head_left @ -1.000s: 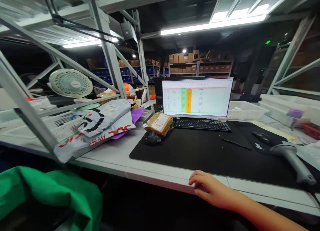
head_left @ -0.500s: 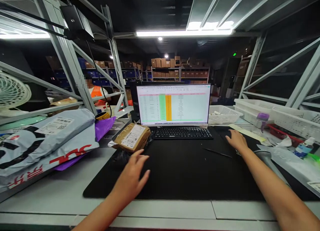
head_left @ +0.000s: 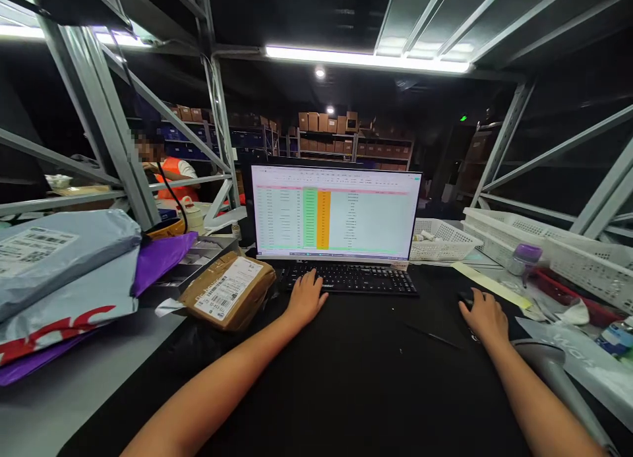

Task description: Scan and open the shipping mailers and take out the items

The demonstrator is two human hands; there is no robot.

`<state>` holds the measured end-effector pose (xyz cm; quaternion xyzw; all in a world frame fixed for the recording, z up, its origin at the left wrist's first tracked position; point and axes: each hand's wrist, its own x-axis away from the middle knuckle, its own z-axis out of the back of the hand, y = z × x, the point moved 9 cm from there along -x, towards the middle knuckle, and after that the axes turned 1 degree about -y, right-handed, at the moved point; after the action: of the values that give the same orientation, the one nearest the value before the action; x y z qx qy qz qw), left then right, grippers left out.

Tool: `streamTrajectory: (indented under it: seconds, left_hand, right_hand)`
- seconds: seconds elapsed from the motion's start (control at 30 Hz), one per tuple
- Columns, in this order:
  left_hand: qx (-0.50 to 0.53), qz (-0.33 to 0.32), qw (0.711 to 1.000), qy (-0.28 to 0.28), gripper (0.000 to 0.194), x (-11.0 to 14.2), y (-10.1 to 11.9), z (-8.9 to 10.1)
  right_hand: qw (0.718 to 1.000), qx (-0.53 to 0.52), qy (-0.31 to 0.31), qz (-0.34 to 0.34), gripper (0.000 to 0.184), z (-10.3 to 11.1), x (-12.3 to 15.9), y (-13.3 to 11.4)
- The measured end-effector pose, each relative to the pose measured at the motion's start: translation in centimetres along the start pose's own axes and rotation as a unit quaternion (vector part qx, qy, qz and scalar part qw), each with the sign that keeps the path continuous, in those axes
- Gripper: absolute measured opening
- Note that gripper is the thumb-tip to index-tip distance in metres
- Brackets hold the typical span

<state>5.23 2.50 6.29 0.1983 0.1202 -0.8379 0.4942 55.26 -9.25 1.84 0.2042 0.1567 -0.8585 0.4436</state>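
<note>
My left hand (head_left: 304, 297) lies at the left end of the black keyboard (head_left: 366, 279), fingers stretched out over the keys and holding nothing. On the right, my right hand (head_left: 485, 315) rests over a dark computer mouse (head_left: 465, 299), which it mostly hides. Behind the keyboard, a monitor (head_left: 366, 219) shows a spreadsheet with green and orange columns. A brown parcel (head_left: 227, 292) with a white label sits left of my left hand. Both hands are above a black desk mat (head_left: 356, 371), where a thin dark stick (head_left: 438, 339) lies between them.
Grey mailing bags (head_left: 69, 266) are piled at the left. By my right forearm lies a grey handheld scanner (head_left: 554, 371). White perforated baskets (head_left: 544, 246) and a purple-lidded jar (head_left: 527, 258) stand at the right. A person in an orange vest (head_left: 175, 173) is beyond the metal frame.
My left hand has moved forward from beside the parcel onto the keyboard. The view has shifted, and my right hand now rests on the mouse.
</note>
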Motion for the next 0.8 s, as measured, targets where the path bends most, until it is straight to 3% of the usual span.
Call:
streamTrajectory:
  seconds: [0.13, 0.3, 0.47, 0.8]
  left_hand:
    - [-0.017, 0.036, 0.999, 0.016, 0.043, -0.5, -2.3, -1.5]
    - [-0.032, 0.060, 0.998, 0.002, 0.046, -0.2, -3.4, -2.4]
    - [-0.038, 0.071, 0.996, -0.028, 0.051, -0.3, -3.5, -3.0]
    - [-0.047, 0.057, 0.997, -0.026, 0.052, -0.3, -2.9, -2.7]
  right_hand:
    - [0.999, -0.019, 0.012, 0.023, 0.060, -1.0, -0.4, -0.1]
    - [0.998, -0.033, -0.007, 0.046, 0.063, -2.5, -0.8, 0.2]
    - [0.999, -0.024, -0.017, 0.037, 0.055, -2.6, -0.7, 0.9]
    - [1.000, -0.005, -0.016, 0.013, 0.048, -1.3, -0.4, 0.9]
